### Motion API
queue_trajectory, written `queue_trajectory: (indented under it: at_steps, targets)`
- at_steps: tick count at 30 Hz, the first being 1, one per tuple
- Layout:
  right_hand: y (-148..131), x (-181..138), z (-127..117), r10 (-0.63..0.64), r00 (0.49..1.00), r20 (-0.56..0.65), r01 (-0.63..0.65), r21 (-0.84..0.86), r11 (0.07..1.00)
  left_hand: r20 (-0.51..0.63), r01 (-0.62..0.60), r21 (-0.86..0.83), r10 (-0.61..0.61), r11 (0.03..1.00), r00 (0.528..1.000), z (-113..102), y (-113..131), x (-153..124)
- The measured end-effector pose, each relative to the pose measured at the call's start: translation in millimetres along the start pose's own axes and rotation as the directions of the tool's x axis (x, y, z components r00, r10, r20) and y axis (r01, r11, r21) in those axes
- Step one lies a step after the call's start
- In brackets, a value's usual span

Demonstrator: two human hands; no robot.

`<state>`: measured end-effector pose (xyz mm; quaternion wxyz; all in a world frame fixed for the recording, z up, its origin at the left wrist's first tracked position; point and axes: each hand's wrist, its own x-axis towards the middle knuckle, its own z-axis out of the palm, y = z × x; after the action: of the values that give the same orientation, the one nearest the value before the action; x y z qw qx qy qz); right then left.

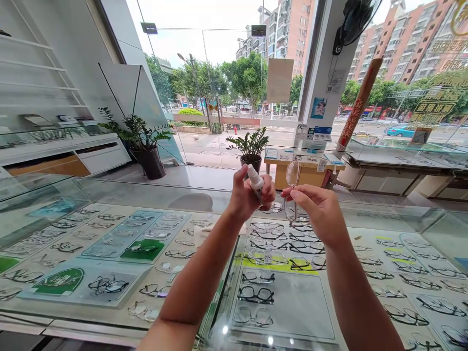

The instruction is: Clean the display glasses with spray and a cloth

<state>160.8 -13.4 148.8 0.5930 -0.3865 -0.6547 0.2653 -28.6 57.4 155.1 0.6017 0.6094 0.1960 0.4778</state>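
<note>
My left hand [245, 195] is closed round a small white spray bottle [255, 179], its nozzle turned to the right. My right hand [317, 207] pinches a pair of thin-framed glasses [292, 187] and holds them upright, one clear lens standing above my fingers. The bottle's nozzle is a short way from that lens. Both hands are raised over a glass display counter [204, 195] filled with several rows of spectacle frames [256, 292].
Two potted plants [144, 141] [250, 146] stand on the floor beyond the counter. More glass showcases [402, 156] line the right side, and white shelves [32, 73] the left wall. Glass doors [204, 97] look onto a street with trees and tall buildings.
</note>
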Motion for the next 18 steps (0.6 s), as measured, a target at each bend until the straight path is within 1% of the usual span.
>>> queue_trajectory:
  at_steps: [3, 5, 9, 18]
  targets:
    - [0, 2, 2, 0.029, 0.999, 0.039, -0.030, 0.046, 0.998, -0.057, -0.074, 0.052, 0.077, 0.996, 0.995, 2, -9, 3]
    - [1, 3, 3, 0.039, 0.998, 0.054, -0.043, 0.064, 0.997, -0.071, -0.099, 0.075, 0.104, 0.992, 0.992, 2, -15, 6]
    - [3, 4, 3, 0.047, 0.995, 0.083, -0.057, 0.121, 0.991, -0.080, -0.100, 0.091, 0.107, 0.991, 0.991, 0, -20, 8]
    - [7, 7, 2, 0.046, 0.991, 0.129, -0.069, 0.185, 0.980, -0.070, -0.109, 0.099, 0.116, 0.989, 0.991, 1, -20, 7]
